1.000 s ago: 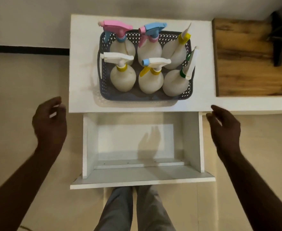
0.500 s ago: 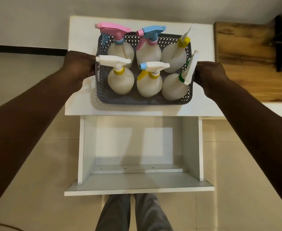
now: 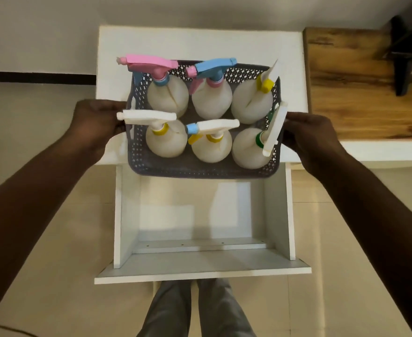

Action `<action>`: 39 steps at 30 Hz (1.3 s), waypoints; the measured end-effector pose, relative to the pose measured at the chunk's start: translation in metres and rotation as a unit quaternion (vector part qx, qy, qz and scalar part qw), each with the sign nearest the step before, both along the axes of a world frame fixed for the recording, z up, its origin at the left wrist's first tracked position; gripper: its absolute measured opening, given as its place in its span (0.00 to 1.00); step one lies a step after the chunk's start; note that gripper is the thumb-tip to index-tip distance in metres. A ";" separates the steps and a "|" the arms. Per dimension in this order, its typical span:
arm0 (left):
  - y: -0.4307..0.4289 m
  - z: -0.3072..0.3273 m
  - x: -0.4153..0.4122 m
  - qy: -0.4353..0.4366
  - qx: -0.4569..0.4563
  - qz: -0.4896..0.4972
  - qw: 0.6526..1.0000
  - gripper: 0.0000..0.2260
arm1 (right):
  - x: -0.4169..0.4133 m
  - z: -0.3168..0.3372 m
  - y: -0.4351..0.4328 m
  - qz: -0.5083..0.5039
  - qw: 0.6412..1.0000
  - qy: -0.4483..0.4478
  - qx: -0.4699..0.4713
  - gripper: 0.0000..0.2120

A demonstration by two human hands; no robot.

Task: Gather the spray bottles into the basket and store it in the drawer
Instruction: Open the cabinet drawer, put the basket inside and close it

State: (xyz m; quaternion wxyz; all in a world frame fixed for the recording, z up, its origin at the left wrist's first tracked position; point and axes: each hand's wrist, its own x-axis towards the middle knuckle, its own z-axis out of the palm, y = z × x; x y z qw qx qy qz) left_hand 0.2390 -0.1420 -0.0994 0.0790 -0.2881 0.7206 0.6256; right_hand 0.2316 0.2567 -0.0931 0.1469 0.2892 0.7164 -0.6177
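A grey perforated basket (image 3: 200, 170) holds several white spray bottles with pink, blue, white, yellow and green trigger heads, such as the pink-headed bottle (image 3: 167, 96). My left hand (image 3: 95, 124) grips the basket's left side and my right hand (image 3: 308, 135) grips its right side. The basket is lifted and its near edge overhangs the front of the white cabinet top (image 3: 200, 42). Below it the white drawer (image 3: 200, 261) is pulled out and has nothing inside.
A brown wooden surface (image 3: 360, 98) lies to the right of the cabinet top, with a dark object (image 3: 402, 62) on it. Beige floor tiles surround the cabinet. My legs (image 3: 195, 312) stand just in front of the drawer's front panel.
Both hands rose from beside the drawer and took hold of the basket's sides. The basket has since come off the cabinet top toward me, over the drawer's back edge.
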 end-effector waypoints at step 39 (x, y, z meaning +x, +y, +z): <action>0.034 -0.141 0.210 -0.209 -0.074 0.008 0.975 0.11 | 0.214 -0.140 0.003 -0.032 0.981 -0.172 0.077 0.09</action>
